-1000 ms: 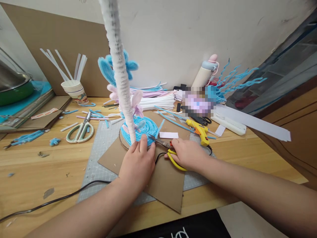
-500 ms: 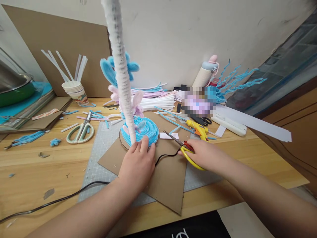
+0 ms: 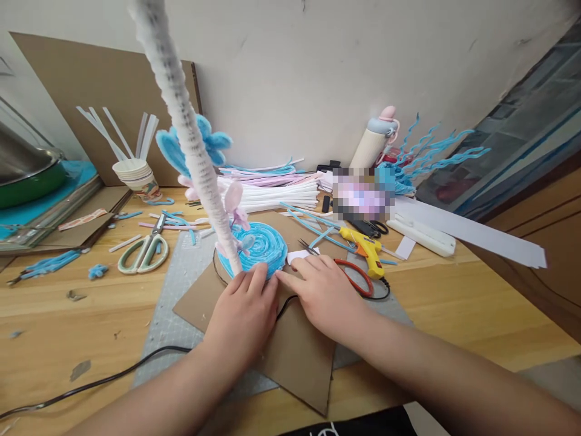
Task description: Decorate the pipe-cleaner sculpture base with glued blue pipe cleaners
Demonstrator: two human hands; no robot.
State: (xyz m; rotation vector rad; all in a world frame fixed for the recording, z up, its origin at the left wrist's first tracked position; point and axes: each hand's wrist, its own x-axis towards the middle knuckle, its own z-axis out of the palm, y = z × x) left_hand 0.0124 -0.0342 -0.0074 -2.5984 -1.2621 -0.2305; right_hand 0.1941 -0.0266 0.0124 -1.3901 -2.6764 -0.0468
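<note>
A blue spiral disc of pipe cleaner sits on a piece of brown cardboard, and a tall white fuzzy stem rises from it, leaning left. My left hand lies flat on the cardboard with its fingertips at the disc's near edge. My right hand is open beside it, fingers stretched left toward the disc's rim. The scissors with red and yellow handles lie on the cardboard just right of my right hand, free of it.
A yellow glue gun lies behind the scissors. Green-handled scissors rest at the left by a grey cutting mat. Stacked paper cups, a white pipe-cleaner bundle and a bottle stand near the wall. A black cable crosses the front.
My right hand drew the scissors away from the disc, set them down on the cardboard and came back empty beside my left hand. The white stem now leans further left.
</note>
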